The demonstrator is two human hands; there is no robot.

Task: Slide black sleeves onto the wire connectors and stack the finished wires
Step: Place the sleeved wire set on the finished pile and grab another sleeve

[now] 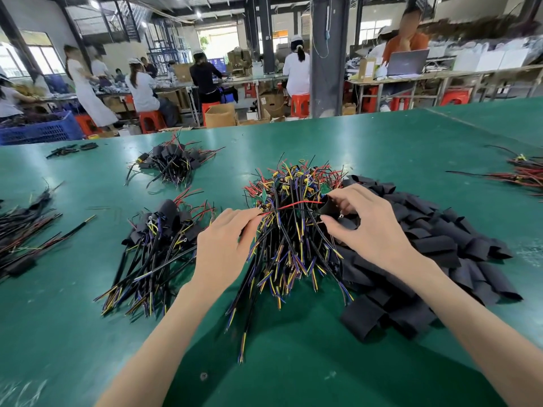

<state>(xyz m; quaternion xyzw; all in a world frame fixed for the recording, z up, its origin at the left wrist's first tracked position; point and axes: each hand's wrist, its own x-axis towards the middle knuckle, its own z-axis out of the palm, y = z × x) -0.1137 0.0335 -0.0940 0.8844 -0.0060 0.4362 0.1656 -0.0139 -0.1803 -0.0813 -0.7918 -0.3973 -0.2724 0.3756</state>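
A heap of unsleeved wires (291, 218) with coloured ends and small green boards lies in the middle of the green table (293, 362). Flat black sleeves (435, 254) are piled to its right. My left hand (223, 245) pinches a red wire (293, 205) at the heap's left side. My right hand (370, 227) holds one black sleeve (330, 208) between thumb and fingers, its open end facing the red wire. A stack of sleeved wires (158, 245) lies left of my left hand.
Another sleeved bundle (173, 163) lies farther back. More wire bundles sit at the left edge (20, 236) and at the right edge (526, 173). A blue crate (41, 127) stands beyond the table. Several people work at benches behind.
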